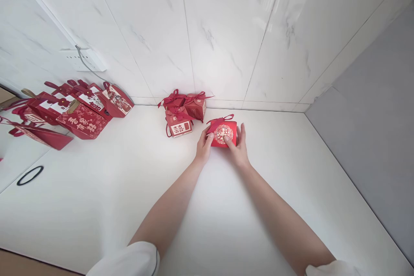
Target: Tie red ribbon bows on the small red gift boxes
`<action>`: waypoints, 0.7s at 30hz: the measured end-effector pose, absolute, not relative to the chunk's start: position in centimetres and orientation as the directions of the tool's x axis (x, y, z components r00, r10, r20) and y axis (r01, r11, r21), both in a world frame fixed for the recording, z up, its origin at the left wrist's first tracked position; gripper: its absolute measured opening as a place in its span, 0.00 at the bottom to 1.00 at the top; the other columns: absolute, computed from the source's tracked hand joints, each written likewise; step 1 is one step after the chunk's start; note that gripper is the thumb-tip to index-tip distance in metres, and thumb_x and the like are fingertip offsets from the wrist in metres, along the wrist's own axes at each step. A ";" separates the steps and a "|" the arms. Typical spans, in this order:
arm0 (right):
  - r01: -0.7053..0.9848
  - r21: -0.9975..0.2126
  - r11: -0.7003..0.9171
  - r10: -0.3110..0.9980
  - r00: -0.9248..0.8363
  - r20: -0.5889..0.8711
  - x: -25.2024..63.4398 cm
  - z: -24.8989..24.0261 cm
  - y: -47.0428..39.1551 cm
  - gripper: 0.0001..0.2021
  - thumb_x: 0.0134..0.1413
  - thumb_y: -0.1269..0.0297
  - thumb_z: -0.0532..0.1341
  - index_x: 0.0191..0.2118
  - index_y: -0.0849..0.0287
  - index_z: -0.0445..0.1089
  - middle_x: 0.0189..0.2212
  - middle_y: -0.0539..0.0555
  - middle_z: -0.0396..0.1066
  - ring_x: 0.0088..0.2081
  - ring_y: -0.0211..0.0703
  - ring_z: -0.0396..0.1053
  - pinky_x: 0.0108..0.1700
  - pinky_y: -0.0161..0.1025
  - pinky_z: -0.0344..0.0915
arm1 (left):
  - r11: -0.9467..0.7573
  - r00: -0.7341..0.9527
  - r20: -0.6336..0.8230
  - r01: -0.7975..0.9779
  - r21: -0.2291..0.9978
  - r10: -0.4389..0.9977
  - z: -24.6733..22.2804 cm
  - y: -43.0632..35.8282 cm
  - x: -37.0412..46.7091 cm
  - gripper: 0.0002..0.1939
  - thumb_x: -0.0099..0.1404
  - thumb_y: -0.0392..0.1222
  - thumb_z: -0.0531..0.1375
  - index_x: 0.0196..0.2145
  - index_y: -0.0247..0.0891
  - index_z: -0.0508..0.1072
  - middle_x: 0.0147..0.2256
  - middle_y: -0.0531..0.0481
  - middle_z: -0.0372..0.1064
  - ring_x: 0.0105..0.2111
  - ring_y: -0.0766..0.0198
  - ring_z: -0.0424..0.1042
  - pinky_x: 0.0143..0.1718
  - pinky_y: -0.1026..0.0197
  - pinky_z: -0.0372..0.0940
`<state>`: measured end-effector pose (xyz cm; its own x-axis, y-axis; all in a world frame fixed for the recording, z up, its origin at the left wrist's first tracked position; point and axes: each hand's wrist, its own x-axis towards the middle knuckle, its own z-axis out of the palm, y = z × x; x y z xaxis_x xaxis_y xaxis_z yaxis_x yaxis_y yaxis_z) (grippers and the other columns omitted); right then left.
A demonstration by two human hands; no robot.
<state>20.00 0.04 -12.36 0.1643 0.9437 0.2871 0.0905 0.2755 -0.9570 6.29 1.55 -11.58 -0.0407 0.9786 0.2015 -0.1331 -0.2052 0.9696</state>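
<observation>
A bright red gift box [220,139] with a round gold-and-white pattern and a dark red ribbon bow is between my two hands over the white table. My left hand [203,145] grips its left side, thumb on the front edge. On the right side, my right hand [238,146] holds it with the thumb across the front and the fingers behind. Just to the left stands a group of three darker red boxes with bows; the front one [179,128] carries a white label.
Several red gift bags [86,121] with ribbon handles stand at the left. A black ring [30,175] lies on the white table [123,189] near them. A cable runs from the wall socket [86,60]. Tiled wall behind; grey panel [371,116] on the right.
</observation>
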 end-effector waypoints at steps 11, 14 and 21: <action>-0.089 -0.959 0.270 0.963 0.010 0.270 20.2 -12.2 0.8 0.25 0.63 0.53 0.46 0.63 0.52 0.52 0.60 0.53 0.61 0.58 0.48 0.61 0.59 0.50 0.59 | -0.183 -0.032 0.181 -0.094 0.979 0.983 -11.1 1.5 6.3 0.25 0.64 0.53 0.56 0.56 0.41 0.66 0.55 0.47 0.65 0.53 0.54 0.66 0.55 0.55 0.60; -0.052 -0.949 0.311 0.950 0.010 0.311 20.5 -12.6 0.8 0.26 0.63 0.52 0.46 0.64 0.51 0.50 0.61 0.53 0.57 0.60 0.48 0.58 0.60 0.50 0.57 | -0.192 -0.037 0.190 -0.072 0.979 0.981 -11.4 1.7 6.2 0.25 0.64 0.54 0.56 0.55 0.41 0.67 0.53 0.48 0.67 0.52 0.55 0.67 0.55 0.55 0.61; 0.241 -0.891 0.385 0.893 0.146 0.425 20.4 -12.5 -0.2 0.33 0.58 0.52 0.56 0.66 0.47 0.44 0.64 0.56 0.50 0.60 0.51 0.55 0.55 0.51 0.62 | -0.067 -0.215 0.051 -0.066 0.996 0.975 -12.1 2.1 5.7 0.26 0.62 0.56 0.57 0.53 0.39 0.67 0.52 0.43 0.68 0.52 0.54 0.67 0.51 0.53 0.65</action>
<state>20.44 -0.17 -12.50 0.1461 0.8933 0.4251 0.2412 0.3846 -0.8910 5.65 2.06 -12.13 -0.2153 0.9752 0.0511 -0.0657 -0.0666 0.9956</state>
